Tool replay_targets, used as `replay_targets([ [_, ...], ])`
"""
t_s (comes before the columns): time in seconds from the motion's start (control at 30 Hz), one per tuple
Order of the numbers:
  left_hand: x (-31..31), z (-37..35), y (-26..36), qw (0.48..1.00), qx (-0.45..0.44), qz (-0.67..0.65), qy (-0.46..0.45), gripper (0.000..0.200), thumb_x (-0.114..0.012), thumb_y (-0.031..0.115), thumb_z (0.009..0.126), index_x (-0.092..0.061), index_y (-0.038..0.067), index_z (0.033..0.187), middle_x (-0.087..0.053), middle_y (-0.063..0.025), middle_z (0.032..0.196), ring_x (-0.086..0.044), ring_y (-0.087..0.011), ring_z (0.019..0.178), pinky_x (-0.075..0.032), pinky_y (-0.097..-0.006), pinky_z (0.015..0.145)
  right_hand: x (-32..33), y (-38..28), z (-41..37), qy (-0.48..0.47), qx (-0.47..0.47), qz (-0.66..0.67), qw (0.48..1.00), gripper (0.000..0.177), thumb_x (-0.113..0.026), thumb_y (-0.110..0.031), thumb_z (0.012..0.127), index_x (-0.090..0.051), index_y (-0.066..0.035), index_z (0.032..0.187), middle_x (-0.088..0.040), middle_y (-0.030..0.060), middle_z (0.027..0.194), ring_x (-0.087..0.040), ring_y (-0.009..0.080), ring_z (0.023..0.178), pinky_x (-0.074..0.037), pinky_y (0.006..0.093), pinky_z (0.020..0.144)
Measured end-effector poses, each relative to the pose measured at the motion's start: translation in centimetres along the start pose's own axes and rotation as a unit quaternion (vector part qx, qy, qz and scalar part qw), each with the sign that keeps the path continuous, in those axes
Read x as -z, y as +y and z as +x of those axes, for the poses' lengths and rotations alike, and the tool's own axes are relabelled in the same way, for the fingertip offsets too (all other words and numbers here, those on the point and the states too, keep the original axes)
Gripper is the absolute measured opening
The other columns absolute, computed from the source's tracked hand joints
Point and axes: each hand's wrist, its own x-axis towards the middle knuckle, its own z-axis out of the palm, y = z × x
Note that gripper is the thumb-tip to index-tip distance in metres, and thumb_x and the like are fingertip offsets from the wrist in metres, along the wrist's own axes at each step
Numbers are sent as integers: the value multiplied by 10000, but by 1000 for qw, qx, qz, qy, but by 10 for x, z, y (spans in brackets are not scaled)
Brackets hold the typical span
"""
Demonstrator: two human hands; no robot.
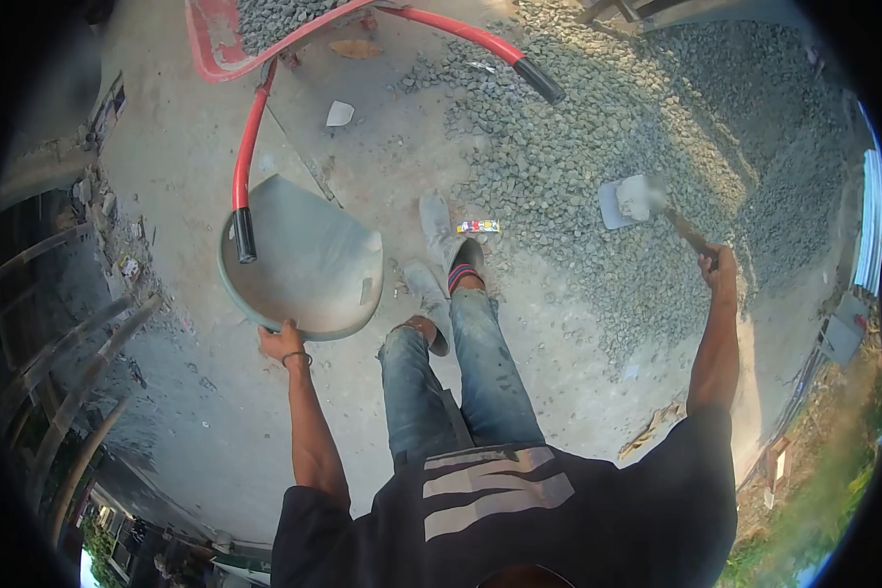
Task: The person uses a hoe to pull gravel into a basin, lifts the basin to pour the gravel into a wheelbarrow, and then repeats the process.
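My left hand (282,343) is closed on the near rim of a wide, shallow grey pan (309,245), which has one straight, cut-looking edge. A light dusty film covers the inside of the pan. Out to the right, my right hand (720,265) is wrapped round the wooden handle of a hoe (691,231). The hoe's pale metal blade lies over the grey gravel (549,176), with a blur where blade and handle meet.
A red wheelbarrow (211,49) holding gravel stands ahead; one black-gripped handle overlaps the pan in this view. Between my feet and the gravel lies a colourful wrapper (478,226). A white shard (340,114) lies on the concrete. Wooden poles (88,353) lean at the left.
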Motion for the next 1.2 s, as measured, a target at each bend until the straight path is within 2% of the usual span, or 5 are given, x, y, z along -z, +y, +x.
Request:
replay_targets([
  [0.33,-32,-46,-21,997,63,-43,-20,344,-688,45,647,-575,-30,963,-650,-152,892,-626,-276,784,-486,-360,767,-40,14,-12,-91,168,-189,963,136,-596,-85,801,-558,5,895,-505,106,827,-548,181,628,-444,131,453],
  [0.4,-45,-68,-22,997,58,-36,-34,354,-699,60,639,-574,-27,959,-652,-179,882,-637,-323,786,-489,-379,761,-71,2,-39,12,13,-52,999,140,-598,-102,791,-553,17,851,-507,110,708,-539,178,488,-417,144,360],
  [0.8,-242,-153,-62,964,5,115,-239,374,-692,90,648,-544,-31,969,-585,-275,1058,-572,-471,967,-479,-478,850,-24,-10,-11,-15,-2,-105,994,148,-597,-152,827,-541,-31,892,-553,95,644,-529,115,437,-397,138,317],
  [1.0,-320,-199,-117,969,93,29,-228,403,-654,39,668,-568,1,1060,-643,-242,1031,-615,-412,991,-481,-449,874,19,-17,18,-89,-87,-145,982,116,-577,-173,858,-530,-89,923,-599,141,628,-486,94,368,-386,171,295],
  [1.2,-298,-202,-147,965,71,36,-251,414,-640,17,679,-569,15,1088,-668,-207,996,-646,-375,946,-491,-417,844,14,-18,10,-57,-85,-180,978,198,-596,-186,856,-497,-57,969,-606,97,662,-508,64,415,-401,158,331],
])
